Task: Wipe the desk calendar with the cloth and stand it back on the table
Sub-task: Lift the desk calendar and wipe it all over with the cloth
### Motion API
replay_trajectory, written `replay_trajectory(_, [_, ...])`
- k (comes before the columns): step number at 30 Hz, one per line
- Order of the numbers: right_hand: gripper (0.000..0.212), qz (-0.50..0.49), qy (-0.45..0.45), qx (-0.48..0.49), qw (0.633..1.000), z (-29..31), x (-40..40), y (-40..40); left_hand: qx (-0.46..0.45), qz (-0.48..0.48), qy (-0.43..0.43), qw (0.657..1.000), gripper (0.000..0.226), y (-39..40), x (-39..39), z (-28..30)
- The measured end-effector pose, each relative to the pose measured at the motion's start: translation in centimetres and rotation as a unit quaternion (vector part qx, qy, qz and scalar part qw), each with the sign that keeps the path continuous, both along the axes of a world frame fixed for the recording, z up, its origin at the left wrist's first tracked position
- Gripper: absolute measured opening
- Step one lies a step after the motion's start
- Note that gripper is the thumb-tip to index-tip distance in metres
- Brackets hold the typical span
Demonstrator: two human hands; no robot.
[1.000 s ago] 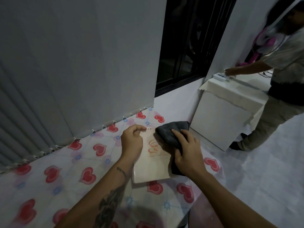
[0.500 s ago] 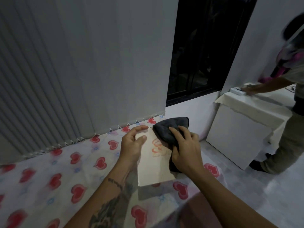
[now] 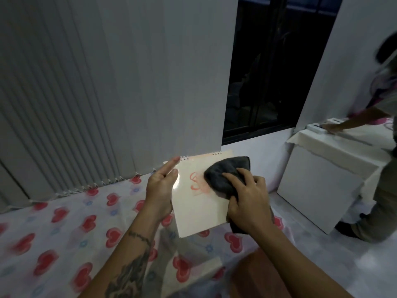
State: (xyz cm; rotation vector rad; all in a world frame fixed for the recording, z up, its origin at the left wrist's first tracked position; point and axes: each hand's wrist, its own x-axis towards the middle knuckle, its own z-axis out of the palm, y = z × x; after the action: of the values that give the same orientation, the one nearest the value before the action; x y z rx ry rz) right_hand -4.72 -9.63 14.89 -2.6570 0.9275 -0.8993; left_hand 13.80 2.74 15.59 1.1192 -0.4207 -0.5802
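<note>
The desk calendar (image 3: 198, 208) is a cream, spiral-bound card with a red mark on its face. It is lifted off the table and tilted toward me. My left hand (image 3: 160, 191) grips its left edge, thumb on the face and index finger stretched up toward the spiral. A dark grey cloth (image 3: 224, 176) is pressed on the calendar's upper right part. My right hand (image 3: 247, 201) holds that cloth and covers the calendar's right edge. The table (image 3: 64, 222) below wears a white cover with red hearts.
Grey vertical blinds (image 3: 86, 93) hang right behind the table, next to a dark window (image 3: 268, 67). To the right stands a low white cabinet (image 3: 318, 190) with a cloth on top. Another person (image 3: 384, 168) bends over it. White floor lies between.
The calendar has risen off the table and tilted up toward me. My right hand has stayed on it with the cloth near the red mark. The view has tipped upward.
</note>
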Motion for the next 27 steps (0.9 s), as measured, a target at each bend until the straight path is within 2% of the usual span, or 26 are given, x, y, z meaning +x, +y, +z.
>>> replay_trajectory(2, [0.053, -0.036, 0.004, 0.023, 0.999, 0.8, 0.7, 0.6, -0.016, -0.056, -0.014, 0.998, 0.045, 0.4, -0.8, 0.1])
replay_trajectory(4, [0.055, -0.027, 0.002, 0.027, 0.999, 1.4, 1.3, 1.7, -0.022, -0.080, -0.061, 0.995, 0.057, 0.6, -1.8, 0.2])
replay_trajectory(6, [0.057, 0.017, -0.007, 0.009, 1.000, 1.7, 1.6, 2.9, -0.032, -0.050, -0.088, 0.994, 0.059, 0.8, -2.2, 0.5])
replay_trajectory(10, [0.059, 0.089, 0.002, -0.037, 0.995, 1.2, 0.7, 4.0, -0.034, -0.008, -0.076, 0.997, 0.053, 2.6, -0.5, 1.1])
replay_trajectory(12, [0.057, 0.074, -0.003, -0.031, 0.997, 0.9, 0.3, 3.9, -0.033, -0.007, -0.074, 0.997, 0.049, 3.8, 0.7, 1.4])
replay_trajectory(15, [0.053, -0.004, -0.026, 0.007, 1.000, 1.2, 1.1, 4.5, -0.019, -0.010, -0.084, 0.996, 0.045, 5.3, 2.0, 1.6])
replay_trajectory(17, [0.058, -0.032, -0.026, 0.026, 0.999, 2.0, 2.3, 5.4, -0.005, -0.014, -0.087, 0.996, 0.043, 6.1, 2.6, 1.7])
replay_trajectory(19, [0.068, -0.050, -0.017, 0.026, 0.998, 3.0, 3.5, 6.8, 0.005, -0.023, -0.125, 0.992, 0.043, 6.5, 3.2, 1.4])
replay_trajectory(21, [0.075, -0.054, 0.005, -0.004, 0.999, 3.5, 4.8, 8.9, 0.010, -0.038, -0.164, 0.986, 0.045, 6.7, 3.3, 1.2])
replay_trajectory(24, [0.073, -0.008, 0.050, -0.061, 0.997, 2.9, 6.3, 11.6, -0.012, -0.056, -0.160, 0.985, 0.043, 6.9, 3.7, 1.3])
replay_trajectory(27, [0.068, -0.033, 0.051, -0.042, 0.997, 2.7, 6.8, 11.7, -0.028, -0.056, -0.144, 0.988, 0.044, 7.5, 4.6, 1.4])
